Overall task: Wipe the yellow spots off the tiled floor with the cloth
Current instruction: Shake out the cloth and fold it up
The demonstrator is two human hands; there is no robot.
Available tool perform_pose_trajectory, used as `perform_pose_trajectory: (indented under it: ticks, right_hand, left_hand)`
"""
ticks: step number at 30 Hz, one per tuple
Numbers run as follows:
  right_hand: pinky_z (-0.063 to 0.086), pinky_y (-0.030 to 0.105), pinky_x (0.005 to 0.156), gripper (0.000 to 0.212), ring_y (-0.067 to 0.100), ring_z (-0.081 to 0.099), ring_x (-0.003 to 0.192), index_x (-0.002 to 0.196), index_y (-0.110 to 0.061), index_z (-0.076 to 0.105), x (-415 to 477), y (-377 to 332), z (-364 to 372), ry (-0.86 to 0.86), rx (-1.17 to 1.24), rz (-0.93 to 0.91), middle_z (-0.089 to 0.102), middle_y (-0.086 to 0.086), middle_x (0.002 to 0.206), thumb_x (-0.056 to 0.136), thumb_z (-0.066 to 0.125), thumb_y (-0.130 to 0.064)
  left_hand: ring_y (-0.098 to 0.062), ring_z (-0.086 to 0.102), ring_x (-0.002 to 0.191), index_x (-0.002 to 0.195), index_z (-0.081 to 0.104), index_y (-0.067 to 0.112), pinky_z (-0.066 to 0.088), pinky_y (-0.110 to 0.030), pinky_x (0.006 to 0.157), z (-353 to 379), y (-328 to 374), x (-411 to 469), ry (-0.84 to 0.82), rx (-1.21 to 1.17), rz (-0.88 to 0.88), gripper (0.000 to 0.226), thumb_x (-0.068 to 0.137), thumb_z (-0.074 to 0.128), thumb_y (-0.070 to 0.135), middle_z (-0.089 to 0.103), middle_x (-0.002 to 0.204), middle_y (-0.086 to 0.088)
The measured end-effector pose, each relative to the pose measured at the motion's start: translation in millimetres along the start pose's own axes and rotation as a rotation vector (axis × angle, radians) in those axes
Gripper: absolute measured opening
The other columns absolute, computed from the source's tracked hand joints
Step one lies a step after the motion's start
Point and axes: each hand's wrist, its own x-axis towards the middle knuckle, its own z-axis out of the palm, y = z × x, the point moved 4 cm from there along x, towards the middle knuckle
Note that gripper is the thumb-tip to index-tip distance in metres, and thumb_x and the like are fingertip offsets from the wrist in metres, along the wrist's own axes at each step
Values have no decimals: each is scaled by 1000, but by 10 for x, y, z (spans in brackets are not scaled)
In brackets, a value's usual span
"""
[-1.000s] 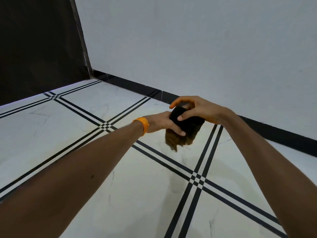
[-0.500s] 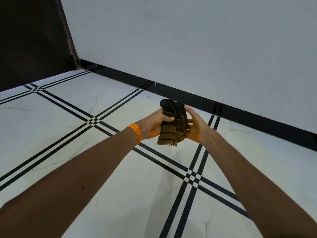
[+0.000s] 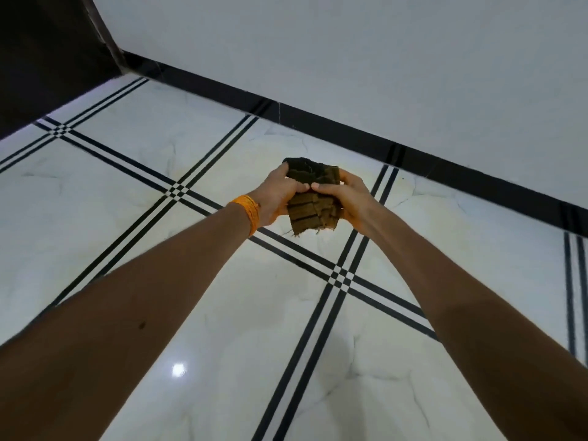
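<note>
Both hands shared the grip on the cloth: the left hand closed on its left side and the right hand closed on its right, with the two thumbs almost meeting across the front of the fabric. The cloth was a brownish, checked piece, bunched and folded between the palms, darker at the top where it stuck up above the fingers, and frayed along the lower edge, where a few loose threads hung free. It was held up in the air in front of the person, well clear of the tiled floor, with both bare forearms stretched out toward it. An orange band sat on the left wrist, just behind the hand.

Beneath the hands, the floor was glossy white marble-look tile crossed by paired black lines that met in small chequered squares. A faint yellowish tint showed on the tile just beyond the cloth, near the far wall, though I could not make out distinct spots there. A small bright reflection of light lay on the tile near the left forearm. A black skirting strip ran along the base of the pale wall, and a dark panel filled the corner at the far left.
</note>
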Motion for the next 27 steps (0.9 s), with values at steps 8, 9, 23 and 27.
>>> perform_pose_trajectory:
  ticks: [8, 9, 23, 27]
  right_hand:
    - [63, 46, 82, 38, 27, 74, 97, 122, -18, 65, -1395, -1319, -128, 89, 42, -3, 72, 12, 111, 87, 75, -8]
    - [63, 46, 83, 39, 27, 74, 98, 124, -19, 65, -1651, -1561, -183, 102, 63, 14, 72, 13, 113, 87, 74, -8]
    - [62, 50, 80, 42, 34, 73, 103, 129, -19, 61, -5506, -4343, -1448, 427, 445, 41, 73, 16, 117, 90, 71, -5]
    - [61, 54, 83, 47, 33, 73, 104, 129, -25, 60, -6483, -4526, -1971, 553, 462, -15, 72, 14, 119, 89, 73, -4]
  left_hand:
    - [-29, 65, 107, 129, 56, 22, 60, -49, 84, 303, 1058, -1375, 112, 27, -11, 33, 96, 57, 17, 64, 120, -13]
    - [-29, 64, 109, 129, 56, 24, 59, -49, 86, 375, 1326, -1638, 113, 71, 0, 32, 97, 56, 22, 64, 121, -11]
    - [-22, 68, 95, 127, 56, 17, 61, -31, 69, 2122, 4083, -4814, -288, 145, 83, 28, 100, 52, 17, 66, 110, -11]
    - [-21, 70, 94, 130, 54, 21, 60, -31, 67, 2989, 4338, -5519, -403, 128, 102, 31, 100, 49, 15, 68, 105, -7]
